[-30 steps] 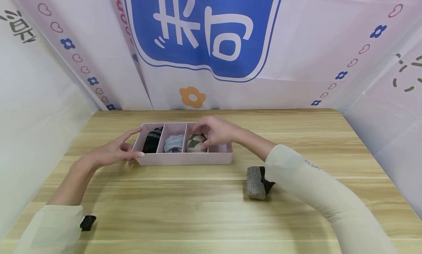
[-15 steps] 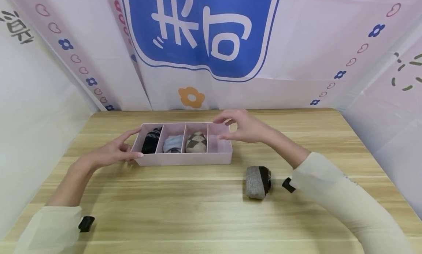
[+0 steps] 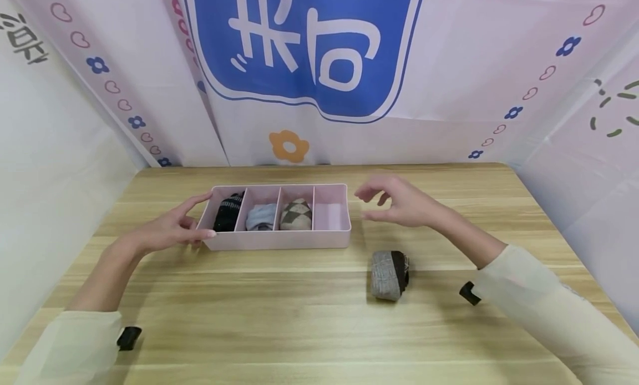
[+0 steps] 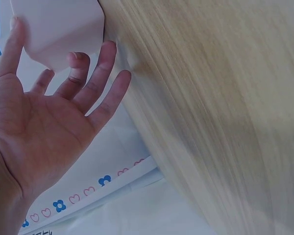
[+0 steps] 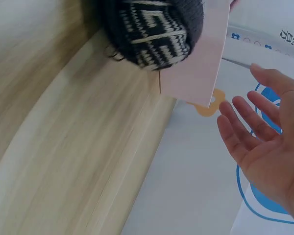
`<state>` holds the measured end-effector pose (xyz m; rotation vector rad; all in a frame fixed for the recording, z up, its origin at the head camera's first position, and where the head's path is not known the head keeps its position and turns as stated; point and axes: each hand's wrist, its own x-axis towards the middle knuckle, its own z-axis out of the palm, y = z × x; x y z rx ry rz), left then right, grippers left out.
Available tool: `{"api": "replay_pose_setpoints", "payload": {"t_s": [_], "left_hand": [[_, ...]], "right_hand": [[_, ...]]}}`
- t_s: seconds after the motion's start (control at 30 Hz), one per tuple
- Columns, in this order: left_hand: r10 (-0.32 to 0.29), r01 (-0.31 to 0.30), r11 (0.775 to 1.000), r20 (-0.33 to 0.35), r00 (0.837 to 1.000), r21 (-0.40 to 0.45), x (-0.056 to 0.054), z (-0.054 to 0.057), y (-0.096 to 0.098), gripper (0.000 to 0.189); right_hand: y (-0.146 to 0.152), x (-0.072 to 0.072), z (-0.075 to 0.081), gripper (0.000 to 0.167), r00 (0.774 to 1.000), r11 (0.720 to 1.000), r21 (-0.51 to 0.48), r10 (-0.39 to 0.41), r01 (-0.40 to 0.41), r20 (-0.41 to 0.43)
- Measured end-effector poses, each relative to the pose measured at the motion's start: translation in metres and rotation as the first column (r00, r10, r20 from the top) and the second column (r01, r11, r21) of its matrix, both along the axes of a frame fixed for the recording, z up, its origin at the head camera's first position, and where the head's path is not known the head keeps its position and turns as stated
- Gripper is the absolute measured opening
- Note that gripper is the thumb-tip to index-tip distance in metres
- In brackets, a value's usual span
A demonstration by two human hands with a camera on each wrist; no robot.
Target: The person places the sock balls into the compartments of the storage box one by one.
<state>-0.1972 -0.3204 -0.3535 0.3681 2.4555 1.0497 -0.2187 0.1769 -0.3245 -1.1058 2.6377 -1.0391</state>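
Note:
A pink divided storage box [image 3: 279, 241] lies across the table, with a black patterned sock [image 3: 229, 213], a light blue-grey sock [image 3: 261, 217] and an argyle sock [image 3: 297, 215] in its three left compartments. Its rightmost compartment holds nothing. My left hand [image 3: 172, 227] holds the box's left end, thumb at the front corner and index finger at the back; the other fingers hang loose. Past the right end, my right hand [image 3: 401, 203] hovers with fingers loosely bent around nothing. In front of it lies a rolled grey-and-dark sock [image 3: 386, 275], its patterned side [image 5: 154, 34] large in the right wrist view.
The wood-grain table [image 3: 279, 318] ends at a printed cloth backdrop [image 3: 439, 96], and cloth also hangs at both sides. A black wrist-camera piece [image 3: 130, 338] juts from the left sleeve, another black piece [image 3: 469, 293] from the right.
My right hand has let go of the argyle sock in the third compartment and moved right, out past the box's end. My left hand stays at the box; the grey sock lies where it was.

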Motion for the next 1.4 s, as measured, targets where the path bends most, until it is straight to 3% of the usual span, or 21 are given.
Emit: {"api": "replay_pose_setpoints", "payload": {"t_s": [0.33,0.63,0.9,1.17,1.4], "left_hand": [[0.004,-0.004,1.0,-0.004,1.0,-0.015,0.0,-0.001,-0.001,0.098],[0.001,-0.001,1.0,-0.012,1.0,-0.001,0.0,0.0,0.0,0.097],[0.001,-0.001,1.0,-0.014,1.0,0.011,0.001,0.0,0.001,0.096],[-0.004,0.004,1.0,-0.015,1.0,0.006,0.0,0.0,0.0,0.096],[-0.007,0.007,1.0,-0.013,1.0,0.005,0.0,0.0,0.001,0.096]], "right_hand": [[0.026,0.015,-0.011,0.041,0.994,0.997,0.061,0.047,-0.053,0.095],[0.037,0.03,-0.022,0.061,0.982,0.983,0.136,0.097,-0.12,0.163],[0.04,0.05,-0.031,0.086,0.987,0.952,0.286,0.073,-0.111,0.14],[0.041,0.06,-0.045,0.099,0.99,0.96,0.262,0.064,-0.096,0.128],[0.038,0.064,-0.054,0.098,0.996,0.959,0.27,0.084,-0.091,0.038]]}}
